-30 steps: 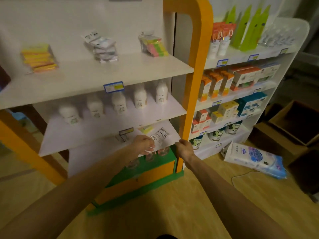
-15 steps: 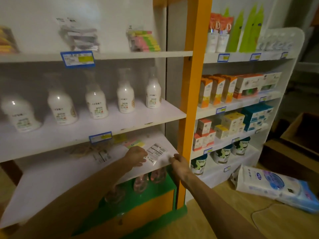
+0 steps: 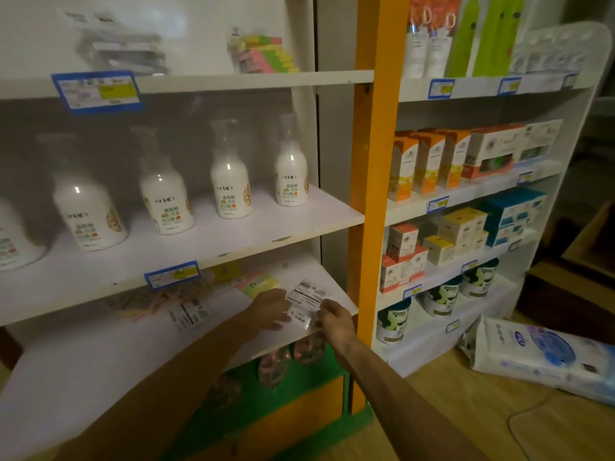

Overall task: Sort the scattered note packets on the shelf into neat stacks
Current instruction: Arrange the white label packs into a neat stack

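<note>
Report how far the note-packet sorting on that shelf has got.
Done: two packet stacks and already sit on the top shelf. In hand: on the lower shelf, the left hand and right hand are both on a clear packet. Left: a pink-green packet, a yellow one, a barcode packet and a blurred tan pile lie scattered.

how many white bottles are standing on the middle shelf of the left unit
5 in a row: far right, next left, center, left, and one cut off by the left frame edge. More may sit beyond the edge.
</note>
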